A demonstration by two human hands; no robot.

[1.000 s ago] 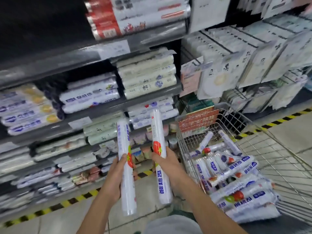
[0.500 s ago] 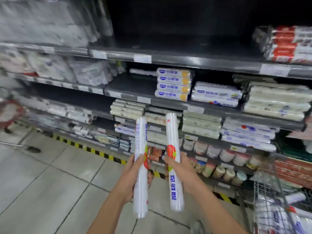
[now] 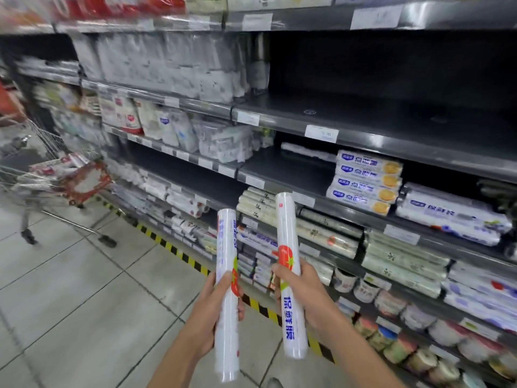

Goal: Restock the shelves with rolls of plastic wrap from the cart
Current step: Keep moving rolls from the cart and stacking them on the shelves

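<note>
Head view: the left hand [image 3: 215, 312] wraps round the middle of the left roll [image 3: 227, 242], thumb on the near side and fingers curled behind. That roll stands nearly upright, below and well left of the stack [image 3: 366, 182] of yellow-marked packs. The right hand [image 3: 303, 287] grips the right roll [image 3: 286, 228] the same way, also nearly upright, nearer the stack but short of it. The two rolls are apart, and neither touches any shelf.

I judge the step in hand to be carrying the pair to a slot. The bare shelf [image 3: 279, 169] just left of the stack looks a likely place, though no matching tomato-marked rolls show nearby to confirm it. To place them well, turn each roll level with its length along the shelf edge. Set one down at a time and push it back from the lip so it cannot roll off. The wrapper looks slick, so hold each roll mid-length until it lies flat
</note>
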